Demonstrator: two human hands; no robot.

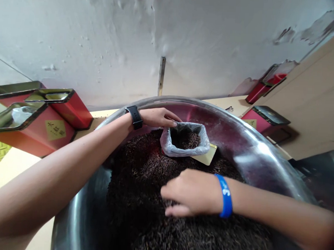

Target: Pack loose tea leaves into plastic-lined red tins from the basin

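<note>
A box-shaped container lined with a clear plastic bag (172, 151) stands tilted on dark, dry, twisted leaves that look like loose tea (165, 166). More of the leaves lie inside it. My left hand (159, 117), with a black watch on its wrist, grips the container's back left corner, thumb on the bag's edge. Nearer to me, my right hand (193, 193) hangs low over the leaves, a blue band at its wrist. Its fingers are curled and slightly blurred; whatever they hold is hidden beneath. A pale yellow lid-like piece (207, 157) sticks out beside the container.
A large round metal basin (75, 217) surrounds the leaves. Several red tins (75, 109) stand at left, one with a plastic bag (21, 115) inside. Another red tin (264, 120) is at right, near cardboard (319, 99). A peeling wall (118, 44) rises behind.
</note>
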